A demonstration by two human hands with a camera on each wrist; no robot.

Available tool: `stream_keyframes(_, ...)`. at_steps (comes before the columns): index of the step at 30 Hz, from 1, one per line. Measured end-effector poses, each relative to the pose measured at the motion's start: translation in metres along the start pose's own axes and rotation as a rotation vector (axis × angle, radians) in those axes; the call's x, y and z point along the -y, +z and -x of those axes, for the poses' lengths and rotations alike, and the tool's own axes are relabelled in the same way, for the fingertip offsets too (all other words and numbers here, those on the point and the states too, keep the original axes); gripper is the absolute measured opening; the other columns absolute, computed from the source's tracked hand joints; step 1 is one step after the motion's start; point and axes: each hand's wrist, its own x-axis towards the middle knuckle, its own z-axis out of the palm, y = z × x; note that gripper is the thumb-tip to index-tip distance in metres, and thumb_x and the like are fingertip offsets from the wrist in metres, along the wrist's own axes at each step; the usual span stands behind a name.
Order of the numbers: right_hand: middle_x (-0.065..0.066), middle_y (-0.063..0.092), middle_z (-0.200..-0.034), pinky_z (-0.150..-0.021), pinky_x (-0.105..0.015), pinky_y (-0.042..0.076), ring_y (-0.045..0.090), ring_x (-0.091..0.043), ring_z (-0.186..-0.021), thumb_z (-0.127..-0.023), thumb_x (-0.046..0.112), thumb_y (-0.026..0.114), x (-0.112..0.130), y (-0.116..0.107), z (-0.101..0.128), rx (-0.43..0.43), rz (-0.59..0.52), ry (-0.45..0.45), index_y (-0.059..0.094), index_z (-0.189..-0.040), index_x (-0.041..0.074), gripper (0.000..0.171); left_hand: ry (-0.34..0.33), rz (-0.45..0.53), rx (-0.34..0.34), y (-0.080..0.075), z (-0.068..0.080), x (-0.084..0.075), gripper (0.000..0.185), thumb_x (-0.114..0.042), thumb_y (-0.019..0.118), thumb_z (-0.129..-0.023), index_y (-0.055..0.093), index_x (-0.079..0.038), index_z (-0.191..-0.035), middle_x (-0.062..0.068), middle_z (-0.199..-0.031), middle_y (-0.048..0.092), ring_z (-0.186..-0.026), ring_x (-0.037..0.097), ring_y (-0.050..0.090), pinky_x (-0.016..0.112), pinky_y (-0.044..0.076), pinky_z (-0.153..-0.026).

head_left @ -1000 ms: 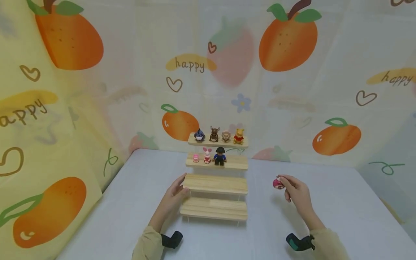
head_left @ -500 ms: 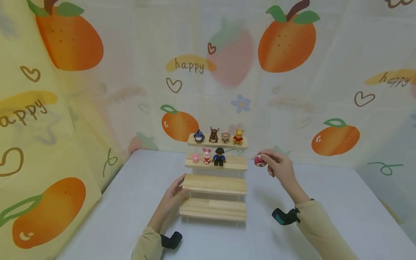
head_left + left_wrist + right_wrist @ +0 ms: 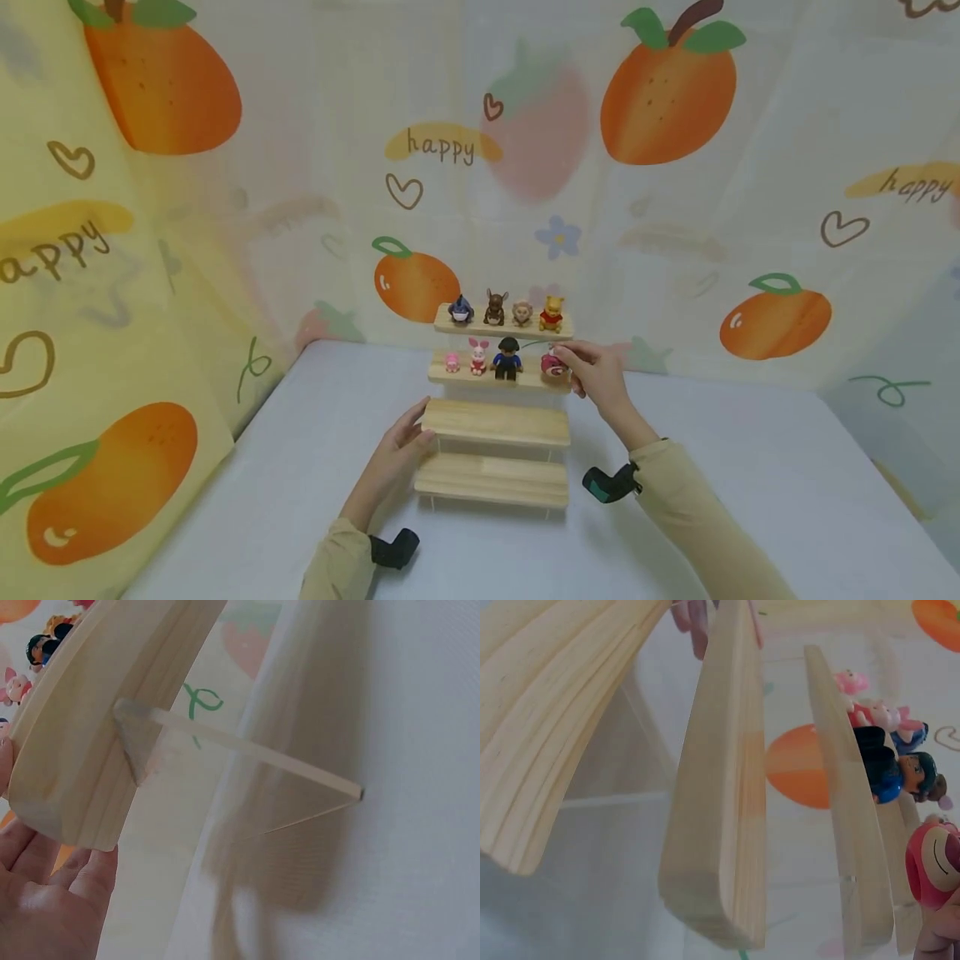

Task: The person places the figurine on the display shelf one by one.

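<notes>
Eight figures, four shelves; right hand [image 3: 596, 379] pinches pink bear [image 3: 553, 366]; left hand [image 3: 401, 450] flat.

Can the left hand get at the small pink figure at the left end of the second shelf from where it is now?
Probably yes: the left hand rests on the third shelf's left end, and the small pink figure stands one step up with nothing between them.
</notes>
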Motion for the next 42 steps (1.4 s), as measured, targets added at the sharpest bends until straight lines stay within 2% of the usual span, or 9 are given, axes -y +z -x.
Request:
stream_keyframes(5,-0.009,0.050,-0.052,-0.032,-0.023,0.032,0.035,-0.010,-0.035,-0.086,0.020,0.062,-0.005,0.007,-0.003,0.003,0.022,0.043,0.064,-0.102,-0.005,0.030,0.003,0.047,0.026,0.002,-0.001,-0.003,0.059,-0.016,0.056,-0.090,0.027,-0.006,-0.140,0.013,-0.141,0.029,-0.122,0.026,0.036,0.029,0.033,-0.097)
stream_keyframes(8,-0.005,0.051,-0.052,-0.032,-0.023,0.033,0.036,-0.010,-0.034,-0.085,0.021,0.062,-0.006,0.010,-0.003,0.004,0.037,0.075,0.064,-0.103,-0.003,0.030,0.002,0.035,0.012,0.004,-0.001,-0.004,0.058,-0.016,0.056,-0.090,0.028,-0.007,-0.140,0.013,-0.141,0.029,-0.124,0.026,0.033,0.029,0.031,-0.097)
stream_keyframes(14,-0.008,0.055,-0.055,-0.031,-0.023,0.033,0.036,-0.008,-0.032,-0.086,0.021,0.062,-0.006,0.010,-0.002,-0.004,0.051,0.079,0.064,-0.104,-0.004,0.031,0.028,-0.028,-0.013,0.008,-0.003,-0.002,0.058,-0.023,0.058,-0.089,0.032,-0.008,-0.139,0.011,-0.141,0.029,-0.127,0.025,0.027,0.034,0.024,-0.102)
stream_keyframes(22,-0.008,0.054,-0.054,-0.030,-0.022,0.036,0.037,-0.009,-0.031,-0.087,0.018,0.060,-0.007,0.007,0.002,-0.006,0.023,0.084,0.062,-0.108,-0.005,0.031,0.035,-0.021,-0.006,0.009,-0.003,-0.003,0.058,-0.019,0.057,-0.089,0.031,-0.006,-0.138,0.012,-0.141,0.029,-0.127,0.026,0.026,0.033,0.025,-0.101)
stream_keyframes(29,-0.012,0.053,-0.052,-0.029,-0.022,0.036,0.038,-0.010,-0.030,-0.087,0.017,0.060,-0.011,0.004,0.003,-0.052,-0.014,0.054,0.063,-0.106,-0.004,0.028,0.040,-0.013,0.013,0.009,-0.010,-0.001,0.057,-0.018,0.058,-0.089,0.032,-0.007,-0.138,0.014,-0.140,0.031,-0.126,0.027,0.029,0.035,0.026,-0.101)
stream_keyframes(34,-0.015,0.053,-0.053,-0.029,-0.023,0.037,0.039,-0.010,-0.031,-0.088,0.018,0.059,-0.014,0.006,0.007,-0.037,-0.036,0.078,0.061,-0.109,-0.004,0.030,0.013,-0.001,0.007,0.008,-0.007,0.003,0.060,-0.021,0.060,-0.087,0.032,-0.007,-0.138,0.014,-0.139,0.032,-0.125,0.027,0.031,0.036,0.027,-0.100)
stream_keyframes(36,-0.014,0.056,-0.057,-0.030,-0.022,0.038,0.040,-0.010,-0.031,-0.088,0.019,0.059,-0.012,0.007,0.009,-0.017,-0.056,0.105,0.060,-0.111,-0.005,0.033,-0.008,-0.003,-0.003,0.007,-0.004,0.003,0.061,-0.022,0.062,-0.086,0.033,-0.008,-0.138,0.014,-0.138,0.033,-0.125,0.027,0.032,0.037,0.027,-0.100)
stream_keyframes(38,-0.016,0.061,-0.069,-0.031,-0.022,0.038,0.040,-0.009,-0.032,-0.088,0.019,0.059,-0.005,0.007,0.013,-0.015,-0.048,0.112,0.058,-0.113,-0.005,0.035,-0.018,-0.011,-0.011,0.004,-0.001,0.002,0.061,-0.023,0.063,-0.085,0.035,-0.008,-0.137,0.013,-0.138,0.034,-0.124,0.027,0.033,0.039,0.027,-0.101)
stream_keyframes(42,-0.022,0.062,-0.095,-0.032,-0.021,0.036,0.038,-0.006,-0.032,-0.091,0.017,0.055,0.008,0.002,0.028,-0.068,0.027,0.058,0.057,-0.111,-0.006,0.031,0.000,-0.049,-0.004,-0.007,0.002,-0.002,0.052,-0.025,0.054,-0.091,0.037,-0.007,-0.136,0.013,-0.137,0.037,-0.124,0.028,0.032,0.044,0.025,-0.101)
